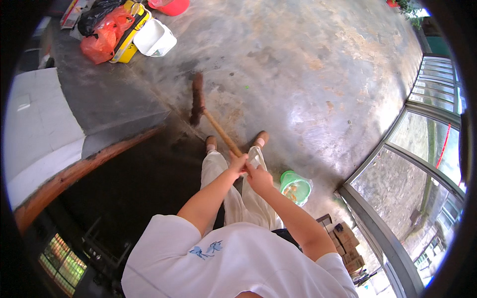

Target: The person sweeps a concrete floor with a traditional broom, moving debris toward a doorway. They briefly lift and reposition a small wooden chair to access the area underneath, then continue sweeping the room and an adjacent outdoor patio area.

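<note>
My left hand [238,163] and my right hand [259,179] are both wrapped round the wooden handle of a broom [221,130], one close by the other in front of my legs. The handle slants away to the far left. Its reddish-brown, dark-edged head [198,99] rests on the concrete floor beyond my feet, lying crosswise to the handle. Whether that head is bristle or cloth is too blurred to tell. The handle's near end is hidden by my hands. Beside my right forearm stands a green bin [296,187] with a clear liner and some light scraps inside.
Far left sit a red plastic bag [108,37], a yellow box [130,42], a white bucket [155,37] and a red basin [171,5]. A wood-edged counter [44,116] runs along the left. Metal-framed glass panels [397,179] and cardboard boxes [345,238] are at the right.
</note>
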